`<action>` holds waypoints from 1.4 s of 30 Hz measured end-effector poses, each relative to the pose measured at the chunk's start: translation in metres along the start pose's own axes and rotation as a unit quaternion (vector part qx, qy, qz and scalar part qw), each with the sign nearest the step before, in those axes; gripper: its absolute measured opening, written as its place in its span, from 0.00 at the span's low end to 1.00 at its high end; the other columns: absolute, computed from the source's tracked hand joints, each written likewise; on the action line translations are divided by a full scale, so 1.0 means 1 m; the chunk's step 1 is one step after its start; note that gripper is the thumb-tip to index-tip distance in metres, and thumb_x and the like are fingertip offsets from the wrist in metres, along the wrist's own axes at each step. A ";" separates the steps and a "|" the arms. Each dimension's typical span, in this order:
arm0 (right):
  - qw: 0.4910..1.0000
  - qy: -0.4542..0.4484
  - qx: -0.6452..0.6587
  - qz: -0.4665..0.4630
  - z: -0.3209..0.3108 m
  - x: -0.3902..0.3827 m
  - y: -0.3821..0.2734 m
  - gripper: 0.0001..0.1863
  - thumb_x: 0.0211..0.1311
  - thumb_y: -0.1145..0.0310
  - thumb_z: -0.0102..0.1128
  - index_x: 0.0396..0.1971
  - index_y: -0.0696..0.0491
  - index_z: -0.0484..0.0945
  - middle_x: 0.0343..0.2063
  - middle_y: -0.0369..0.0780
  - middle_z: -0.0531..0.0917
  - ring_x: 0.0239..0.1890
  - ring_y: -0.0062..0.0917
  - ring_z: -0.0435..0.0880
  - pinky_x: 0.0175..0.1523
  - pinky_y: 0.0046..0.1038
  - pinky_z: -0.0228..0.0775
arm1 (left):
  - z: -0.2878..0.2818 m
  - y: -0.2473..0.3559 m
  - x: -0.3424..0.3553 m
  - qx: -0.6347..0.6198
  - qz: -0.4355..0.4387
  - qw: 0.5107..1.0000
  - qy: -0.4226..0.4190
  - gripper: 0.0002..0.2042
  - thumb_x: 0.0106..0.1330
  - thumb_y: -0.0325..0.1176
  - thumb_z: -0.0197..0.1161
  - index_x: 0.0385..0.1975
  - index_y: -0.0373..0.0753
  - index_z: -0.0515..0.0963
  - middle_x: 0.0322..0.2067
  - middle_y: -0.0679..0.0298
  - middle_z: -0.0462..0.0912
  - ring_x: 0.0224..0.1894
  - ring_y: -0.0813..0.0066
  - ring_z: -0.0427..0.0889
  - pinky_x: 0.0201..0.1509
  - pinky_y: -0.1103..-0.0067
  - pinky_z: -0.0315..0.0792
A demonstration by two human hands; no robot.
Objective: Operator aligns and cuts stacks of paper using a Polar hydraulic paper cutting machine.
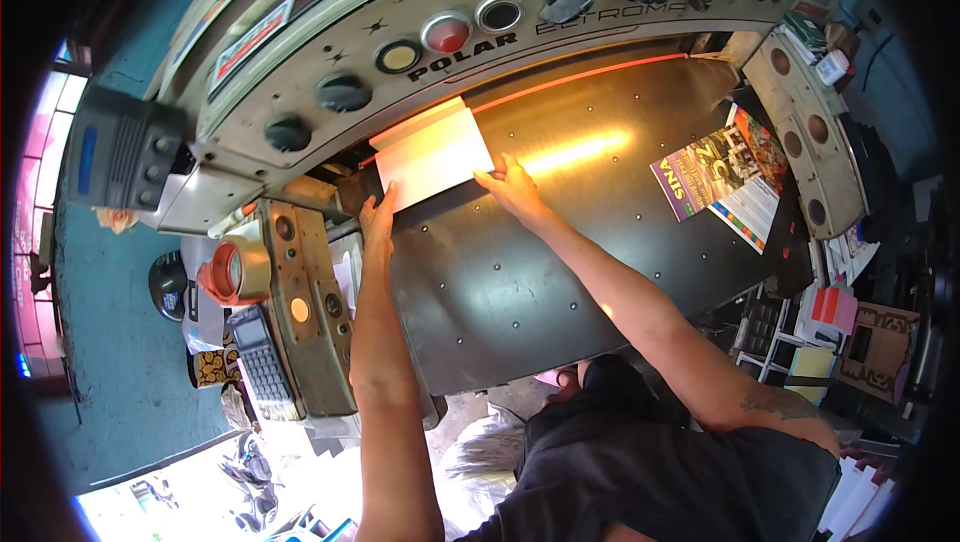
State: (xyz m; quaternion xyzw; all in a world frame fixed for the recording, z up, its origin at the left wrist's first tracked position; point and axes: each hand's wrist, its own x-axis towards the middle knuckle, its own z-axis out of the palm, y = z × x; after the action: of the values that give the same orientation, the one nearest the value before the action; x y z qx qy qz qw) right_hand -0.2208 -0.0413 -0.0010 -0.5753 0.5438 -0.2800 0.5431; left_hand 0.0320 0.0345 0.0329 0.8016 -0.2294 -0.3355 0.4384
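Observation:
A white stack of paper (432, 164) lies on the dark metal bed (560, 262) of a paper cutting machine, its far edge reaching under the front panel. My left hand (377, 222) grips the stack at its near left corner, with the thumb along the side. At the near right corner, my right hand (514, 190) has its fingertips against the paper edge. A red line of light (590, 80) runs across the bed, level with the far part of the stack. How thick the stack is cannot be made out in the glare.
Printed colour leaflets (705, 172) lie on the right of the bed. The control panel (345, 42) with knobs and buttons spans the far side. On the left side arm are a tape roll (232, 270) and a calculator (262, 357). A grey radio-like box (128, 150) is mounted at far left.

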 end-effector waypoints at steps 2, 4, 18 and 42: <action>0.997 0.046 0.056 0.000 0.008 0.011 0.004 0.49 0.55 0.46 0.70 0.65 0.66 0.61 0.56 0.56 0.77 0.54 0.41 0.80 0.59 0.38 0.72 | 0.008 0.005 0.016 0.059 -0.001 0.998 -0.023 0.44 0.52 0.58 0.75 0.55 0.22 0.73 0.47 0.46 0.83 0.51 0.64 0.81 0.56 0.70 0.73; 0.995 0.050 0.081 -0.007 0.011 0.020 0.010 0.48 0.54 0.49 0.72 0.65 0.66 0.61 0.55 0.55 0.77 0.54 0.41 0.80 0.59 0.38 0.72 | 0.011 0.002 0.017 -0.001 -0.052 0.996 -0.067 0.31 0.47 0.59 0.78 0.34 0.32 0.83 0.26 0.62 0.82 0.23 0.77 0.76 0.26 0.78 0.68; 0.896 -0.071 0.368 0.236 -0.040 -0.182 0.035 0.34 0.54 0.53 0.73 0.55 0.58 0.72 0.44 0.38 0.79 0.48 0.26 0.79 0.46 0.29 0.72 | 0.102 -0.048 -0.235 -0.323 -0.294 0.895 -0.092 0.17 0.56 0.52 0.73 0.31 0.46 0.79 0.19 0.73 0.69 0.17 0.82 0.64 0.21 0.80 0.59; 0.985 -0.146 0.056 -0.075 -0.126 -0.266 0.018 0.31 0.49 0.67 0.72 0.55 0.59 0.76 0.45 0.41 0.83 0.49 0.26 0.81 0.56 0.27 0.70 | -0.012 -0.070 -0.249 -0.222 0.066 0.899 -0.371 0.28 0.53 0.27 0.75 0.54 0.33 0.70 0.48 0.54 0.80 0.50 0.66 0.81 0.55 0.66 0.77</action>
State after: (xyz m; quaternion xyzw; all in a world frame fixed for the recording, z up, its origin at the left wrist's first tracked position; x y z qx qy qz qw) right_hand -0.4082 0.1689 0.0858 -0.6178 0.3970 -0.2631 0.6257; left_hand -0.1208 0.2424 0.0615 0.4836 -0.3471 -0.6213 0.5095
